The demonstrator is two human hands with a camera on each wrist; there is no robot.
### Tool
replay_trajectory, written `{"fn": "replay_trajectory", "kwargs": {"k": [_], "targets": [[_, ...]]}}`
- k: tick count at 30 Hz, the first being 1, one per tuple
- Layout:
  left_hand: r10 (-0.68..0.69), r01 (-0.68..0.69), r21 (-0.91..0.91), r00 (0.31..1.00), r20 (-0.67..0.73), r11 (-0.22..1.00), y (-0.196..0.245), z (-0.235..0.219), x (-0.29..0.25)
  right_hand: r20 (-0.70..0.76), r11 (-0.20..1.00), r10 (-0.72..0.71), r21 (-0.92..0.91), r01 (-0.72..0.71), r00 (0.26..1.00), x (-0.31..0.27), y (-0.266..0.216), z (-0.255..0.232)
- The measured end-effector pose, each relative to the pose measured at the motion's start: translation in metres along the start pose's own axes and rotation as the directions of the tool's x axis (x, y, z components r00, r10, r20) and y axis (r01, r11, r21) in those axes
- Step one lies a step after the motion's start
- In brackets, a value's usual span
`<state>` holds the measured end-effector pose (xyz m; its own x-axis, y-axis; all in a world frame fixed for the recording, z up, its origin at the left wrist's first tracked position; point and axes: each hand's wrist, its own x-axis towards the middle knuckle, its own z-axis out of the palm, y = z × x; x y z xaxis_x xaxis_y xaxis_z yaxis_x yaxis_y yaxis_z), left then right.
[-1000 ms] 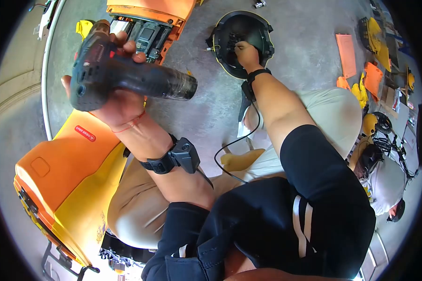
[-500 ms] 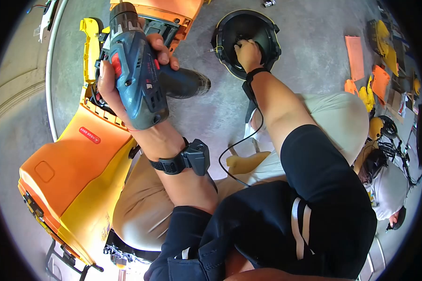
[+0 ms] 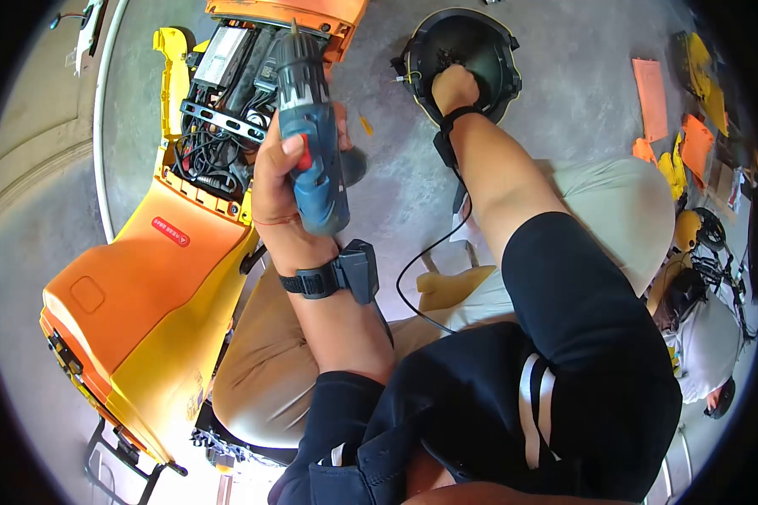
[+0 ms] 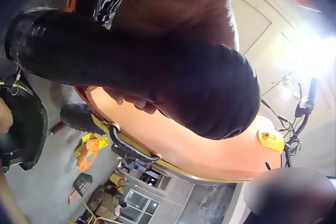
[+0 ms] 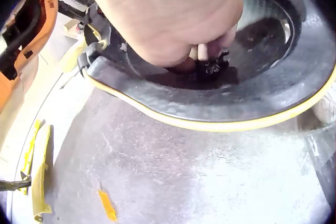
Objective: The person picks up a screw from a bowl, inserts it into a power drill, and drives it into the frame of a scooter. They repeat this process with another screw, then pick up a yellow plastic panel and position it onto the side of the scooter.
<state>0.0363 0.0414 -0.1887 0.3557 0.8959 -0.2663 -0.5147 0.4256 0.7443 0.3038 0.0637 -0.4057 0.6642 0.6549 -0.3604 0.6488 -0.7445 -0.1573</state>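
My left hand [image 3: 280, 172] grips a blue and black cordless drill [image 3: 322, 189] round its handle, thumb by the red switch, chuck pointing away from me. The dark drill handle fills much of the left wrist view, with part of the hand behind it. Inside a black tub [image 3: 507, 55] with a yellow edge, my right hand [image 3: 456, 87] reaches down with bent fingers. A small heap of black screws [image 5: 212, 70] lies right at its fingertips in the right wrist view; whether the fingers pinch any, I cannot tell.
An orange and yellow scooter body [image 3: 118, 295] lies along my left, its wiring [image 3: 206, 160] and a perforated metal bar [image 3: 224, 120] exposed. Orange panels [image 3: 649, 97] and yellow parts lie on the floor at right. Another person [image 3: 706, 337] is at far right. A cable runs from my right wrist.
The drill has turned from sideways, through a tilt, to chuck pointing away from me, and has shifted right in view. My right hand stays in the tub, its fingers shifting among the screws.
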Motion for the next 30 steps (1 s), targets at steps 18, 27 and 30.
{"fn": "replay_trajectory", "kwargs": {"k": [18,27,30], "targets": [[-0.511,0.513,0.056,0.858,-0.044,0.856,-0.121,-0.051,-0.012,0.106,0.990,-0.134,-0.018,0.137,0.985,-0.013,0.022,0.002],[-0.544,0.552,0.207,0.833,-0.100,0.808,-0.158,-0.075,-0.022,0.028,0.863,-0.135,0.494,0.103,0.990,0.002,0.042,0.021],[-0.513,0.515,0.247,0.855,-0.079,0.820,-0.147,-0.067,-0.017,0.193,0.670,-0.039,0.733,-0.118,0.980,0.019,0.044,0.040]]}}
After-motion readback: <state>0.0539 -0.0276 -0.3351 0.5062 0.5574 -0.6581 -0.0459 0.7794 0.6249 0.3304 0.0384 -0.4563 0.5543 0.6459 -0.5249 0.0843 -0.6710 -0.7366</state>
